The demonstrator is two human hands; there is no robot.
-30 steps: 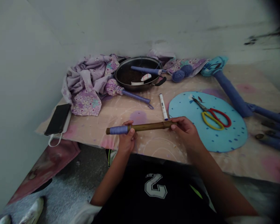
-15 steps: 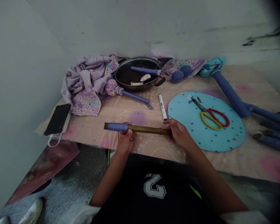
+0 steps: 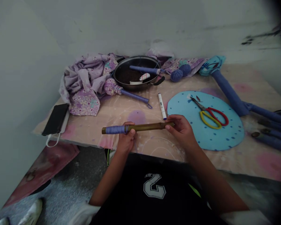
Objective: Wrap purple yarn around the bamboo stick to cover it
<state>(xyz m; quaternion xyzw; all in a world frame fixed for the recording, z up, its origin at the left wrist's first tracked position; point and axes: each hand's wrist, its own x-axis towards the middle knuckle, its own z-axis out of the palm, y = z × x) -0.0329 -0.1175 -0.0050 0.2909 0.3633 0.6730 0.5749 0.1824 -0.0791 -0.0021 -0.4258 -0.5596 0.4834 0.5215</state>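
At left, soft, crumpled floral cloth point(image 3: 84, 84) lies on the patterned surface point(image 3: 79, 128). Toward the middle, a slim, jointed bamboo stick point(image 3: 147, 127) is held above the near edge, its left end bound in ridged bluish-purple yarn point(image 3: 115, 129). The left hand's point(image 3: 125, 140) fingers clasp it beside the yarn. Beyond it lies a smooth white marker point(image 3: 162, 106). The right hand's point(image 3: 184, 131) fingers pinch the other end, near flat, rounded, spotted blue fabric point(image 3: 206, 140) bearing metal-bladed scissors point(image 3: 202, 107).

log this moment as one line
left hand: holds stick near yarn wrap | right hand: holds stick's other end | scissors: on blue disc
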